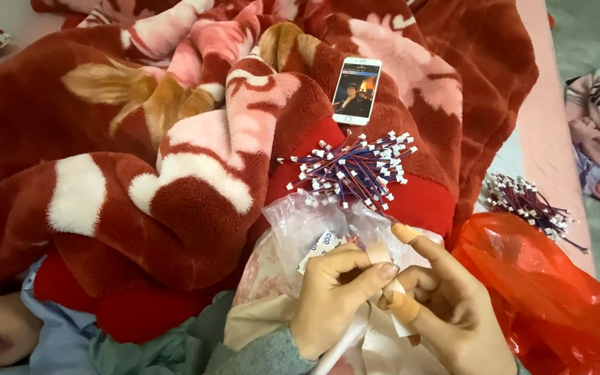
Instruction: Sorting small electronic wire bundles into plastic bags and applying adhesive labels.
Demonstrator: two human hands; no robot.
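Observation:
My left hand [335, 295] and my right hand [453, 305] meet low in the middle of the view, fingertips pinched together over a small white piece between them. Tape strips wrap several fingertips of the right hand. Just behind the hands lies a clear plastic bag [300, 222] with a white label. Beyond it a pile of short red-and-blue wires with white connectors [352, 170] rests on the red blanket [196, 201].
A white phone [356, 90] with a lit screen lies on the blanket above the wires. A second wire bundle [526, 201] sits on the pink sheet at right, above a red plastic bag [557, 292]. A person lies at lower left.

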